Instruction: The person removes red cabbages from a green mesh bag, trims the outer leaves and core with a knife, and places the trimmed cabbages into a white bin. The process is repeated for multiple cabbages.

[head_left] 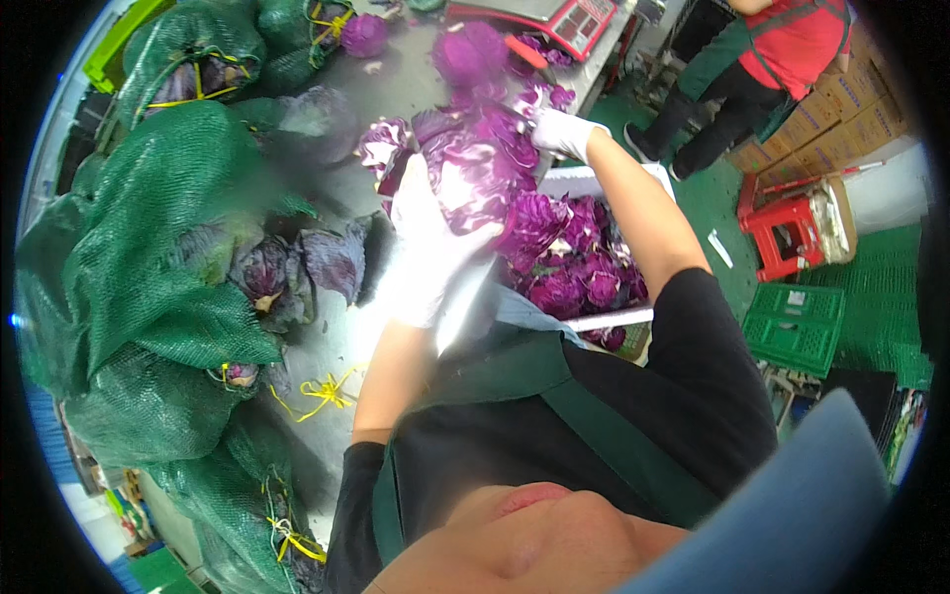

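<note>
A large red cabbage head (467,167) with pale, glossy patches is held above the steel table. My left hand (430,245), in a white glove, supports it from the near left side, thumb up along it. My right hand (568,134), also gloved in white, is at the cabbage's right edge among loose outer leaves (531,100). Its fingertips are partly hidden, so its grip is unclear. Below the right forearm, a white box (608,319) holds several trimmed purple cabbages (560,289). Behind the held head lies another red cabbage (469,53), slightly blurred.
Green mesh sacks (163,245) tied with yellow string crowd the left side. Dark cabbage leaves (334,260) and loose yellow twine (326,393) lie on the table (326,460). A red-handled tool (528,56) lies by a red scale (571,22). Another person (772,59) stands beyond, near cartons (846,111).
</note>
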`<state>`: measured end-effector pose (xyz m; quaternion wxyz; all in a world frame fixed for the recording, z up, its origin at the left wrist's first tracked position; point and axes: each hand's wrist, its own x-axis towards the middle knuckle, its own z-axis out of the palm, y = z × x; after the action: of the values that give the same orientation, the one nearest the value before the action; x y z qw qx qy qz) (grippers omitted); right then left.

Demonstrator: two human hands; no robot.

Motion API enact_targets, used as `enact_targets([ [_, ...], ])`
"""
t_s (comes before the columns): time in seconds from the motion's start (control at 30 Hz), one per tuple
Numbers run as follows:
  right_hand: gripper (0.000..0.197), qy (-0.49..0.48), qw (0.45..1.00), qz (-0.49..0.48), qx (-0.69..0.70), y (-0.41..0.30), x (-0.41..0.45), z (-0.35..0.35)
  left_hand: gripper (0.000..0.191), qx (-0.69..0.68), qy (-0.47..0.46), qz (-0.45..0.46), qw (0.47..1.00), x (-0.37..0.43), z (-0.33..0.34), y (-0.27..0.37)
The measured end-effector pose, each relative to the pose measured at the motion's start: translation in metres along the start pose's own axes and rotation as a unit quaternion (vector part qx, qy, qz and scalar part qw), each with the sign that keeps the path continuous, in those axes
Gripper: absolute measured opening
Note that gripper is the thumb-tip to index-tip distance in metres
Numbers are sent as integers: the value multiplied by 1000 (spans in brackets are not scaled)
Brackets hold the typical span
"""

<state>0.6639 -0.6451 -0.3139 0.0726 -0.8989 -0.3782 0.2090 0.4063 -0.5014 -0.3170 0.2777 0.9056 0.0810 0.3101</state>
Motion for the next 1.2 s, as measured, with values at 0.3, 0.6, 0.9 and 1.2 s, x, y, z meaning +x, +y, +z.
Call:
enact_targets([
  [0.3, 82, 186, 952, -167, 176, -72, -87, -16, 128, 62, -131, 103, 984, 17, -19, -12],
  [0.6, 40, 275, 901, -132, 308, -51, -62, 24, 128, 10, -35, -13, 999, 0, 1, 28],
  [0.9, 33, 210, 922, -23, 325, -38, 18, 21, 120, 76, -127, -136, 980, 41, 6, 14],
  [1.2, 29, 245, 897, -15, 368, -33, 54, 97, 127, -82, -26, -2, 996, 0, -20, -15],
])
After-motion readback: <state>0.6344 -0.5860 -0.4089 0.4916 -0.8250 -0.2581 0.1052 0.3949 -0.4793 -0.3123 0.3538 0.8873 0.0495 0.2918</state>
